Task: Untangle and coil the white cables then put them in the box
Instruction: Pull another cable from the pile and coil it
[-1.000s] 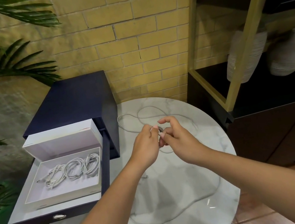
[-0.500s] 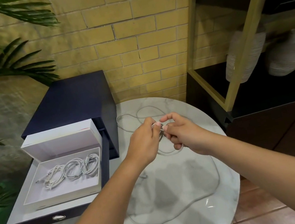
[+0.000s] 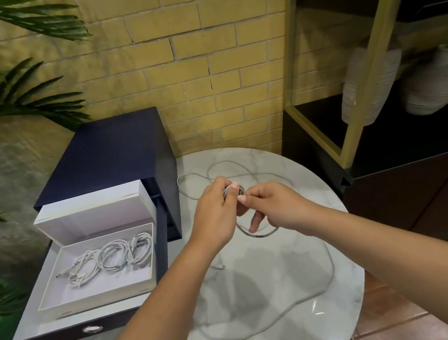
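Cable (image 3: 257, 234), white, part coiled over marble table (image 3: 277, 267), left grip (image 3: 215, 215) pinching it, right grip (image 3: 278, 209) curled round loop

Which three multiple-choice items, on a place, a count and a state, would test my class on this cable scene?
1. Where is the box? A in the open drawer; B on the shelf; C on the floor.
2. How many coils lie in the box? A one; B three; C six.
3. What do the left hand and right hand do? A both pinch the cable; B both lie flat; C one lifts the box.
1 A: it sits inside the pulled-out drawer. 2 B: three bundles lie side by side. 3 A: both close on a loop.
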### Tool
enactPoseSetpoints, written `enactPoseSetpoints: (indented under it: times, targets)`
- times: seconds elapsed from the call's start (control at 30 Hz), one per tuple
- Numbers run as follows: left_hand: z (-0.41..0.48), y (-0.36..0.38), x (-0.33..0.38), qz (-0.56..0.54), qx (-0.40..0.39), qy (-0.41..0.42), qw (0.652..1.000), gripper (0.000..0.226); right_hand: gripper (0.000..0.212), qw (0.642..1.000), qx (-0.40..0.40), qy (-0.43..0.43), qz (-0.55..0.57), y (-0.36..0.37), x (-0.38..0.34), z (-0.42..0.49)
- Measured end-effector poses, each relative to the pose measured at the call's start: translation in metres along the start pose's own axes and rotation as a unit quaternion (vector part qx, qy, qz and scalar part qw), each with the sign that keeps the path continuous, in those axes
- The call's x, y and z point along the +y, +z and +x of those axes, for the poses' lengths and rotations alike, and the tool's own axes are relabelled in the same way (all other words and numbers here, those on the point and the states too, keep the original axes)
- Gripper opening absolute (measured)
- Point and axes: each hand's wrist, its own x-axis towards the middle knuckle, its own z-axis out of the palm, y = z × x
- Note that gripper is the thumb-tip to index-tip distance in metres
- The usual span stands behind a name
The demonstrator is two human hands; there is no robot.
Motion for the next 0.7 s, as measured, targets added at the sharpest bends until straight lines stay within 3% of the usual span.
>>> enactPoseSetpoints:
  times: [0.47, 0.7]
  targets:
    - [-0.004, 0.002, -0.004, 0.003, -0.053, -0.071, 0.996, 0.028, 0.024, 0.99, -0.134, 0.029, -0.035, -0.004, 0.002, -0.004]
    - [-0.002, 0.004, -0.007, -0.035, -0.068, -0.072, 0.994, 0.03, 0.024, 0.99, -0.117, 0.073, -0.011, -0.011, 0.005, -0.004]
